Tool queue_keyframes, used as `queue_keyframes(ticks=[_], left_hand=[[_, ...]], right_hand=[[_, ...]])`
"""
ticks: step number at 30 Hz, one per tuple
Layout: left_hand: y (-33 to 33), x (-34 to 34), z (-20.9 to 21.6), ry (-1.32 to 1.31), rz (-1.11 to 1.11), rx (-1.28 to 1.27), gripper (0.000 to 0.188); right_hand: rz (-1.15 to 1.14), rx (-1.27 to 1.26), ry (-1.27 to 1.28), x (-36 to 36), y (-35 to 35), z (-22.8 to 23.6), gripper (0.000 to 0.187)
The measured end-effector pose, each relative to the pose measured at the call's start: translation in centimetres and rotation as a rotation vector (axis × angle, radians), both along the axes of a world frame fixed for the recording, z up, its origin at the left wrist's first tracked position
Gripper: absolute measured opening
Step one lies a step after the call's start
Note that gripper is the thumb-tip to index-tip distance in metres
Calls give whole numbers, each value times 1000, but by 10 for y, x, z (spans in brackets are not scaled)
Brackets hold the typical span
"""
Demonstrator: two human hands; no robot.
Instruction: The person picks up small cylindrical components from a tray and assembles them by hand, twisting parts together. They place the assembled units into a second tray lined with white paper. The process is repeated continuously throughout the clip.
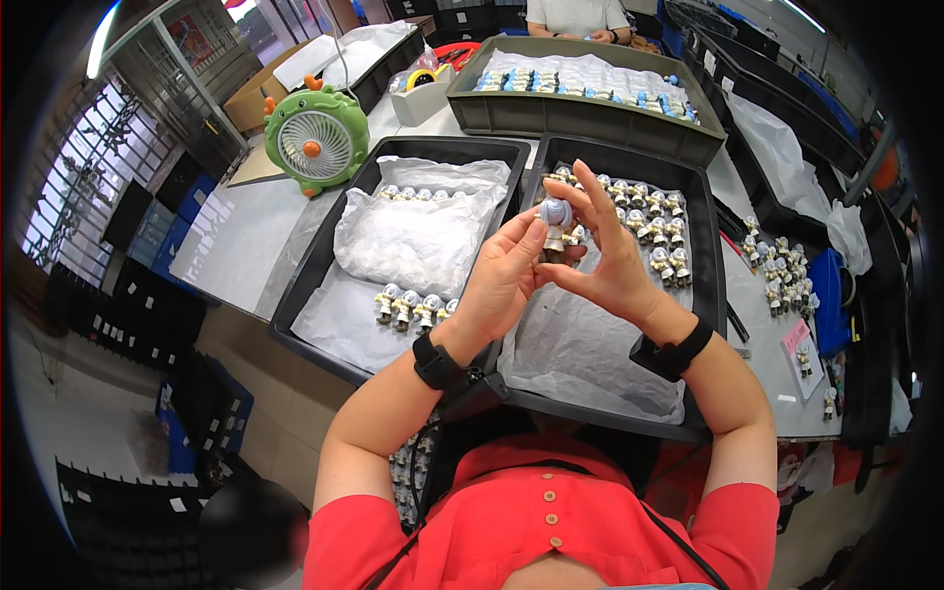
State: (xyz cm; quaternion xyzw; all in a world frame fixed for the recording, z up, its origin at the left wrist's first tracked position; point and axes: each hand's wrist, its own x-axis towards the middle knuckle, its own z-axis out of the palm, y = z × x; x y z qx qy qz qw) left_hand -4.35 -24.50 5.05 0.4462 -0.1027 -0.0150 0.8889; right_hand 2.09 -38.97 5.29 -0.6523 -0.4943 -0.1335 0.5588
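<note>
Both my hands hold one small figurine [558, 224] with a pale blue-grey round head, raised above the black trays. My left hand [503, 277] grips it from the left side. From the right, my right hand [610, 258] pinches it, with the other fingers spread upward. Below them stands the right black tray [704, 295], lined with white paper, with rows of like figurines [657, 221] at its far end. The left black tray [324, 256] holds a short row of figurines [413, 309] and a crumpled white plastic sheet [418, 236].
A green desk fan [315, 143] stands at the left of the table. A grey bin [580, 113] with bagged figurines sits behind the trays. More loose figurines [782, 275] stand at the right. Another person [578, 18] sits at the far side.
</note>
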Motion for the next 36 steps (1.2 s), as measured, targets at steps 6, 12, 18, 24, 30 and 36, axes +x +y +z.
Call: queue_keyframes(ticks=[6,12,18,24,30,36], left_hand=[[1,0,2,28,13,-14,40],[3,-1,0,39,28,-5,44],[3,-2,2,26,46,-19,42],[5,1,-1,12,-11,-74,39],[5,3,1,16,-96,-122,37],[4,1,4,79,-134,-149,40]], right_hand=[[79,-7,223,1,-2,0,102],[112,4,321,3,-1,-1,101],[100,-29,296,3,-1,-2,99],[34,-76,260,1,-2,0,97],[-15,-80,124,0,-4,2,97],[17,-36,93,-6,-3,5,97]])
